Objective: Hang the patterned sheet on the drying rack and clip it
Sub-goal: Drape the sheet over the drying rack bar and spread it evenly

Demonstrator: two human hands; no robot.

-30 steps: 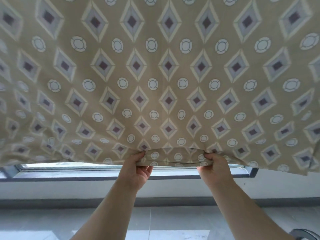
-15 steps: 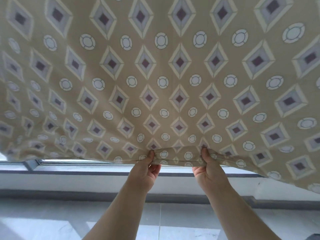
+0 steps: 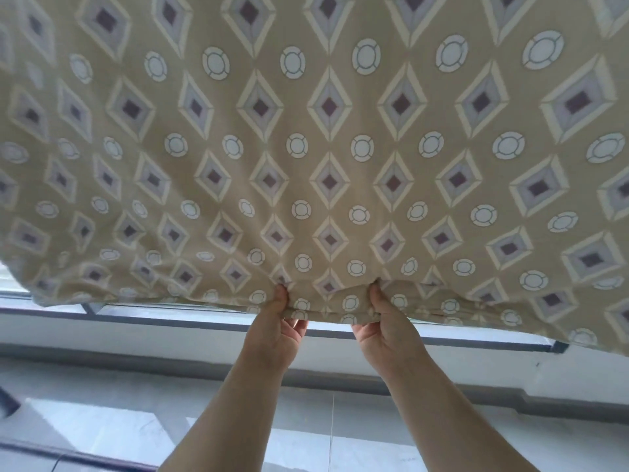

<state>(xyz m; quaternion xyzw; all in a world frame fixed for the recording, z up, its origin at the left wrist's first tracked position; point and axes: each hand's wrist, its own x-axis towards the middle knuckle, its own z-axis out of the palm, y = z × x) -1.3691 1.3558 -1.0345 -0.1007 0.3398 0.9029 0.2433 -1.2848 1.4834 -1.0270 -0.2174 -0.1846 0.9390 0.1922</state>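
Observation:
The patterned sheet [image 3: 326, 148], tan with purple diamonds and white rings, hangs in front of me and fills the upper two thirds of the head view. Both hands pinch its lower hem near the middle. My left hand [image 3: 277, 332] grips the hem from below with the thumb on the front. Close beside it, my right hand [image 3: 386, 330] holds the hem the same way. The cloth bunches slightly between the two hands. The drying rack and any clips are hidden behind the sheet or out of view.
Below the hem runs a dark window frame [image 3: 170, 318] along a low white wall [image 3: 102, 342]. A pale tiled floor [image 3: 323, 430] lies underneath. A dark object [image 3: 6, 400] pokes in at the left edge.
My hands have drawn closer together along the hem. The sheet now appears larger and nearer, and its left part has swung up and rightwards.

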